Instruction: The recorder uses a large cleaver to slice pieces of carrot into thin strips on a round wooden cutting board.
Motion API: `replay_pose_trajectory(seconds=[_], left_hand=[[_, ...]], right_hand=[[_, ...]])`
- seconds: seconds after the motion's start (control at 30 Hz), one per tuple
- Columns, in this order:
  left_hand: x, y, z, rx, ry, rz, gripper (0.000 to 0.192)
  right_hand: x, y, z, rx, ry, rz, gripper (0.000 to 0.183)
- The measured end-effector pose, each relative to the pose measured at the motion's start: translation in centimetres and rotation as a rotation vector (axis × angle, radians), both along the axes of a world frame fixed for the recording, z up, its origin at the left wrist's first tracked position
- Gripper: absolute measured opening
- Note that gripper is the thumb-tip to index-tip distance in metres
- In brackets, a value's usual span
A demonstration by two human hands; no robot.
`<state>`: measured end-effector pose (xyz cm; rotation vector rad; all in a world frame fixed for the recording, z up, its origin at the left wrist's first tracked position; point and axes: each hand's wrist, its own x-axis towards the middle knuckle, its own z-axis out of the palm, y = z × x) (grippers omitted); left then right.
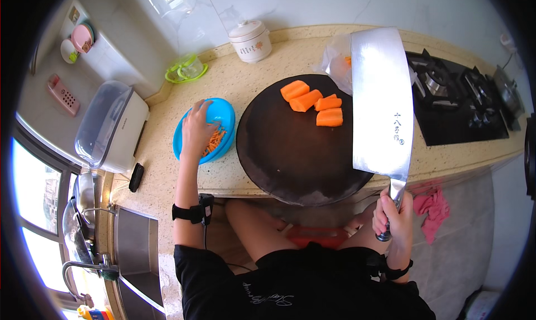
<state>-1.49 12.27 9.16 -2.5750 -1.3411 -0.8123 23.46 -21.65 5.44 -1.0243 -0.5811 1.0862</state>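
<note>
My right hand (395, 215) is wrapped around the handle of a broad Chinese cleaver (379, 102). The raised steel blade points away from me, covers the right side of the round dark chopping board (289, 152), and bears writing. Over a blue plastic bowl (227, 110) on the board's left is my left hand (196, 127), fingers and thumb apart, with nothing visible between them. Thin carrot shreds (215, 140) lie in the bowl beside the thumb. Several peeled carrot chunks (306, 100) rest together towards the back of the board.
Behind the blade sits a clear plastic bag (338, 69) with something orange inside. A black gas hob (456, 102) is at right. Along the back stand a lidded white ceramic pot (250, 41) and a green-rimmed clear container (187, 69). The sink (136, 240) is at lower left.
</note>
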Motion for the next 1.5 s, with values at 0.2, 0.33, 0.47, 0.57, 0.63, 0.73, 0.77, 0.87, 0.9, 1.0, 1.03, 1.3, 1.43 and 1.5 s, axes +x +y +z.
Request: replay_pose_trajectory(seconds=[0.2,0.33,0.47,0.57,0.63,0.73,0.77,0.87,0.9,1.0,1.03,1.3,1.43,1.5], left_hand=[[11.6,-2.7,-0.1,-0.348,-0.080,-0.512,0.034],[14.8,-3.8,-0.5,-0.095,-0.005,-0.758,0.033],[16.2,-3.9,-0.4,-0.022,0.232,-0.735,0.035],[16.9,-3.5,-0.6,-0.071,0.220,-0.779,0.038],[16.9,-3.5,-0.4,-0.064,0.224,-0.696,0.038],[16.9,-3.1,-0.3,-0.165,0.255,-0.552,0.038],[16.9,-2.9,-0.3,-0.268,0.279,-0.492,0.038],[17.2,-2.4,-0.7,-0.223,0.259,-0.582,0.038],[17.3,-2.3,-0.8,-0.151,0.233,-0.654,0.038],[18.4,-2.5,-0.6,-0.240,0.366,-0.700,0.031],[18.7,-2.8,-0.7,-0.239,0.363,-0.700,0.031],[19.4,-5.5,-0.7,0.018,0.337,-0.555,0.024],[17.8,-5.4,0.2,-0.281,0.015,-0.573,0.024],[15.8,-6.7,1.9,-0.487,-0.058,-0.503,0.025]], right_hand=[[0.1,-1.1,-0.2,0.092,-0.102,-0.028,0.010],[0.2,-2.1,-0.1,0.078,-0.071,-0.102,0.007],[0.6,-3.3,-0.1,0.047,-0.111,-0.090,0.010],[0.7,-3.3,-0.5,0.065,-0.081,-0.119,0.010],[0.6,-3.3,-0.5,0.080,-0.055,-0.108,0.010],[0.8,-3.4,-0.6,0.090,-0.052,-0.098,0.010],[0.9,-3.5,-0.7,0.086,-0.050,-0.100,0.010],[0.8,-3.7,-0.7,0.081,-0.033,-0.104,0.010],[0.8,-3.7,-0.7,0.079,-0.033,-0.107,0.010],[0.6,-3.6,-0.6,0.069,-0.048,-0.102,0.010],[0.6,-3.5,-0.6,0.063,-0.042,-0.091,0.010],[0.3,-4.1,-0.8,0.089,-0.103,-0.133,0.009],[0.2,-4.4,-0.7,0.090,-0.136,-0.115,0.009],[0.3,-4.7,-0.6,0.082,-0.139,-0.121,0.009]])
